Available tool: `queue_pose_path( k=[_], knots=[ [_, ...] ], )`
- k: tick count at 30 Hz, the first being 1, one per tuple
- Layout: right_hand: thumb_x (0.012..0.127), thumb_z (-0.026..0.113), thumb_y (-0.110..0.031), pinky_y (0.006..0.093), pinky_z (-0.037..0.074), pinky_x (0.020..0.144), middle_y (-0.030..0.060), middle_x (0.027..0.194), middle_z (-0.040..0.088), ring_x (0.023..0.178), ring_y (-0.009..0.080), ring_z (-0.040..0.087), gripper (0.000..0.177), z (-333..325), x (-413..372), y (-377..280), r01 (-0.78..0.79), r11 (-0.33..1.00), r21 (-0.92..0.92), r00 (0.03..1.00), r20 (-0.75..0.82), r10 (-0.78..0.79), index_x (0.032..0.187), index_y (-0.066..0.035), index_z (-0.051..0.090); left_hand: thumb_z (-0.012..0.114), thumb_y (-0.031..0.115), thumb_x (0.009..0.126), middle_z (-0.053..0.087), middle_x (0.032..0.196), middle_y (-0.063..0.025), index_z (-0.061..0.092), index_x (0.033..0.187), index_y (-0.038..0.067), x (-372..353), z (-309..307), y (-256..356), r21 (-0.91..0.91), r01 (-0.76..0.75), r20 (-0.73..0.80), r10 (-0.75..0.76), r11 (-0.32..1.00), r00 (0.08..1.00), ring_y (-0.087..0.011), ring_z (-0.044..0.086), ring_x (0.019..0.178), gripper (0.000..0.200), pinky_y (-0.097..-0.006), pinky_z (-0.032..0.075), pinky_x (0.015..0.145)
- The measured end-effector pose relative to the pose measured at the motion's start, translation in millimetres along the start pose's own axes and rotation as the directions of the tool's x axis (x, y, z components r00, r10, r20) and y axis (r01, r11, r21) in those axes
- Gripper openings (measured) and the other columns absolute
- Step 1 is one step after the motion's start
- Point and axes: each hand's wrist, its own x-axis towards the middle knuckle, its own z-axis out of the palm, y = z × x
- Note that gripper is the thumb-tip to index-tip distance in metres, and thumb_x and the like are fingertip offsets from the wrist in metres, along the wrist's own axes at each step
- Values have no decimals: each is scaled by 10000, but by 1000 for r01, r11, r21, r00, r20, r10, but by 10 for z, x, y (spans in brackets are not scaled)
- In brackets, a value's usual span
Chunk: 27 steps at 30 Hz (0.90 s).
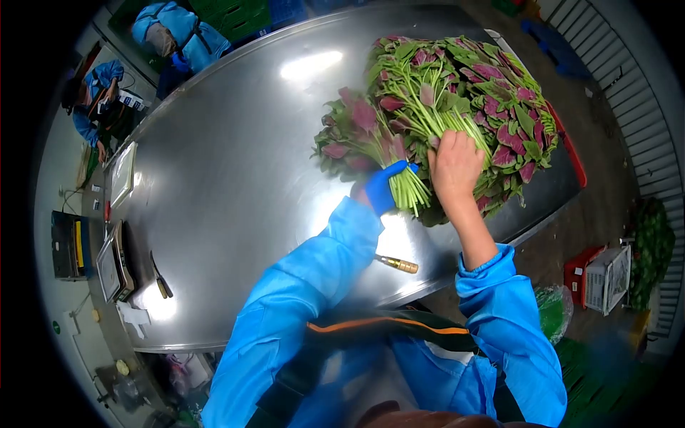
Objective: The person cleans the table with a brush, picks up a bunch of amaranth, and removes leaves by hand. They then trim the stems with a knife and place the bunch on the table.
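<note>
My left hand point(384, 188), in a blue glove, is closed around the stems of a bunch of red-and-green amaranth point(357, 132). The cut stem ends point down and right, and its leaves are blurred. My bare right hand point(457, 165) has its fingers curled over green amaranth stems point(435, 114) at the near side of a large amaranth pile point(499, 107). Some of its fingertips are hidden among the stems. Below my left hand, a knife with a golden-brown handle point(397, 264) lies on the metal table point(235, 178); my sleeve covers part of it.
Another knife point(160, 274) lies at the table's left, near a weighing scale point(114, 264). Two co-workers in blue, one nearer point(182, 36) and one farther point(100, 89), are beyond the table. Red and white crates point(606, 278) stand on the floor at right.
</note>
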Motion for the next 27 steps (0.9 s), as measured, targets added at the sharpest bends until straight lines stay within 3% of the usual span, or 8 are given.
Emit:
queue_pose_path(
  k=[8,9,13,16,18,19,24,27],
  knots=[
    [795,648,-189,415,392,656,75,761,541,750,261,548,128,54,-64,-129,97,985,144,995,-46,-91,766,-86,577,506,363,978,612,1192,-160,549,1257,37,122,210,70,-123,-124,173,144,985,974,-278,587,1114,430,-434,454,988],
    [794,636,-183,414,391,652,74,755,539,744,259,545,120,120,-149,-215,102,980,169,994,5,-105,756,-84,580,574,318,955,647,1087,-96,522,1278,72,158,203,94,-206,-65,146,97,976,985,-217,632,966,409,-352,513,854],
    [797,602,-166,405,397,654,86,779,541,755,259,543,99,231,-420,-499,173,953,249,977,77,-197,798,-68,589,584,272,949,654,992,-84,543,1249,89,82,197,157,-146,-27,24,31,989,999,-207,640,894,353,-342,528,773],
    [826,613,-188,416,434,680,129,827,556,798,287,552,166,68,-391,-438,177,926,333,956,164,-242,856,-27,590,589,233,938,662,966,-82,574,1192,70,-77,281,226,39,-117,-36,118,992,992,-216,648,880,302,-350,536,765],
    [833,632,-207,421,453,694,148,839,560,813,306,555,211,-122,-263,-273,173,894,413,959,138,-249,874,-5,591,571,206,938,636,1106,-120,563,1237,76,21,129,220,-57,-79,89,84,995,992,-257,619,1020,326,-390,503,898],
    [827,663,-230,432,464,724,176,849,561,821,327,551,270,-117,-208,-241,-14,905,426,982,178,-68,898,21,594,562,192,938,623,1176,-139,557,1260,79,46,75,214,-105,-57,153,73,993,985,-278,604,1090,341,-410,486,965],
    [843,642,-263,392,524,528,120,773,629,626,299,634,230,293,-299,-260,5,984,178,956,287,-57,861,-45,571,588,195,933,663,959,-97,597,1144,42,94,172,137,-131,-78,30,82,988,996,-218,644,883,260,-350,535,782],
    [856,583,-226,411,527,558,131,783,621,676,306,651,186,248,-352,-488,-55,934,353,958,283,-50,879,-42,569,568,224,951,653,943,-93,623,1074,76,72,22,165,-178,85,88,-70,980,994,-206,630,852,200,-341,517,772]
  ],
)
